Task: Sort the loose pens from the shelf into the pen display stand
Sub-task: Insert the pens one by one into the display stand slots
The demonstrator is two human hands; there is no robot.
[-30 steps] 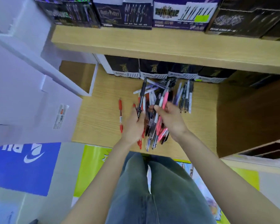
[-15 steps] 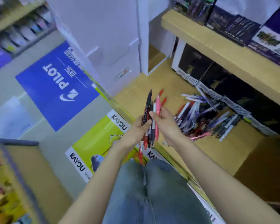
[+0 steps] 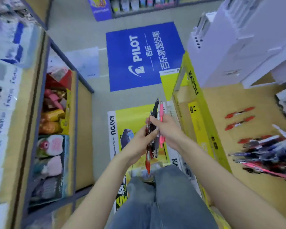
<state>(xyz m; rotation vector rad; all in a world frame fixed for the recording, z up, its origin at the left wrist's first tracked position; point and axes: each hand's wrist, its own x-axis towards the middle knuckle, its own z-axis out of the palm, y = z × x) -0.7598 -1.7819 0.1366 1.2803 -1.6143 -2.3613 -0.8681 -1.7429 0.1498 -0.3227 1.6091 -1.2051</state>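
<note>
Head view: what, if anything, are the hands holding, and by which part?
Both the left hand and right hand grip one bundle of pens around its middle; the black and pink ends stick out above, a red end below.

Place: stationery shop aisle.
Floor: blue PILOT advert (image 3: pixel 144 55).
Left of advert: shelving (image 3: pixel 30 123) with PILOT-labelled packs (image 3: pixel 2 103).
Right of advert: wooden shelf (image 3: pixel 224 100) bearing loose pens (image 3: pixel 267 154), white cartons (image 3: pixel 241 40).

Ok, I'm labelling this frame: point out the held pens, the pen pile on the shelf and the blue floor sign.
held pens (image 3: pixel 156 108): head view, black pen's upper barrel.
pen pile (image 3: pixel 264 152): head view, middle of the heap.
blue floor sign (image 3: pixel 120 47): head view, plain blue left of the lettering.
</note>
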